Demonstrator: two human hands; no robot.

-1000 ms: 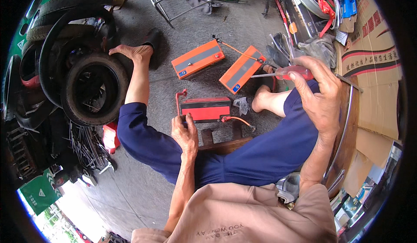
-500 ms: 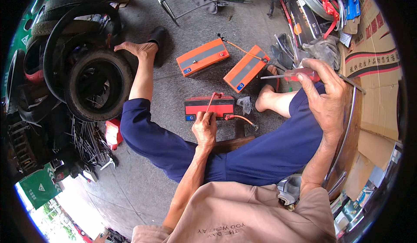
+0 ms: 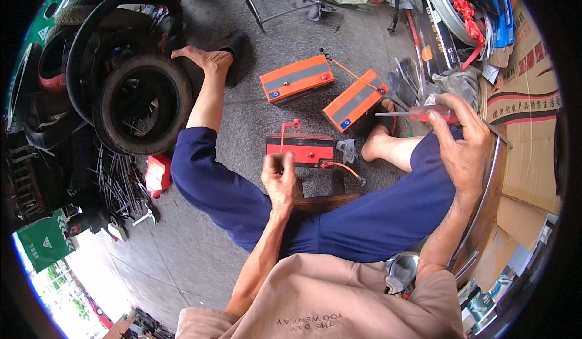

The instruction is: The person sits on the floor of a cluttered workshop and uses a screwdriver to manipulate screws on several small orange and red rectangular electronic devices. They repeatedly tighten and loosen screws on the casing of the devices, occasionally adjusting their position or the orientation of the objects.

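A red-and-black battery [image 3: 321, 147] lies on the ground between my knees. My left hand [image 3: 279, 184] is closed at its near left edge, pinching a short red cable [image 3: 282, 134]. The cable runs up across the battery's left part, and its far end bends past the far edge. An orange cable [image 3: 345, 168] trails from the battery's near right corner. Off to the right, my right hand [image 3: 464, 142] is raised, wrapped round a screwdriver [image 3: 431, 114] with a clear red handle. Its shaft points left, toward the orange batteries.
Two orange batteries, the left one [image 3: 297, 79] and the right one [image 3: 356, 100], lie farther off, a cable at the right one. Crumpled clear plastic [image 3: 347, 151] lies beside the red battery. Tyres [image 3: 142, 105] are piled left; cardboard [image 3: 524, 133] stands right.
My left hand has shifted left over the battery with the red cable, whose far end has swung left and away, uncovering the battery's top. My right hand still holds the screwdriver. The view has shifted slightly.
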